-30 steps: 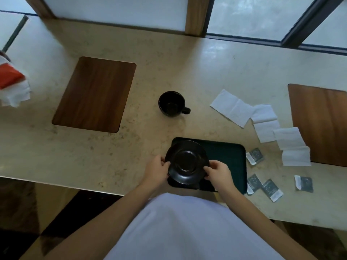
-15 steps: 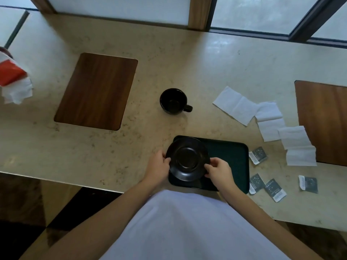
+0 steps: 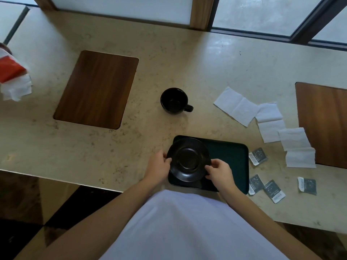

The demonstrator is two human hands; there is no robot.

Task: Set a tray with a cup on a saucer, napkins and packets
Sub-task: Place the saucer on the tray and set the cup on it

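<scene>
A black saucer (image 3: 188,159) is over the left part of the dark green tray (image 3: 231,160) near the counter's front edge. My left hand (image 3: 158,166) grips the saucer's left rim and my right hand (image 3: 218,171) grips its right rim. A black cup (image 3: 174,100) stands empty on the counter behind the tray, handle pointing right. Several white napkins (image 3: 236,106) lie spread to the right of the cup. Several dark packets (image 3: 258,156) lie on the counter right of the tray.
A wooden inlay (image 3: 97,89) is set into the beige counter at the left and another (image 3: 324,121) at the right. A red-and-white tissue pack (image 3: 11,76) sits at the far left edge. Window frames run along the back.
Both hands still hold the saucer over the tray's left part. The view has shifted slightly; the saucer sits a little lower and flatter than before.
</scene>
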